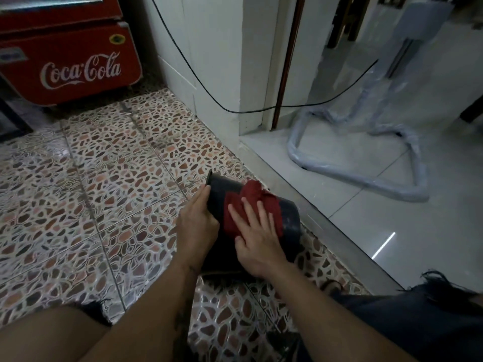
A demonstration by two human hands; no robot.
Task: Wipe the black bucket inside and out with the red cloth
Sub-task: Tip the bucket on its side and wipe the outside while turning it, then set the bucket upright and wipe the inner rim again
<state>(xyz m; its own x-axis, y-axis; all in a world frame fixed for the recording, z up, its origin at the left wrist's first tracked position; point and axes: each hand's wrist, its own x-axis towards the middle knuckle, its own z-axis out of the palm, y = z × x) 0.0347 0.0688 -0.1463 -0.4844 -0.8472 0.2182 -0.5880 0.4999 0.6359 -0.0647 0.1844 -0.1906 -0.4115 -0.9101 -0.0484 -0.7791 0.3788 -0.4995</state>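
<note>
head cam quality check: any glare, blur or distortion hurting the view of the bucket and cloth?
Head view: dim overall, so the black bucket reads as a dark mass, though the red cloth and both hands stay sharp; a bright glare streak on the white floor tiles; wide-angle bending at the edges; the wrapped stand looks smeared.

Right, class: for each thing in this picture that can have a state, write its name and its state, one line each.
black bucket: lying on its side on the floor
red cloth: bunched, pressed against the bucket's outside
left hand: gripping the bucket's rim
right hand: flat on the cloth, fingers spread
black cable: hanging slack past the wall corner
</note>
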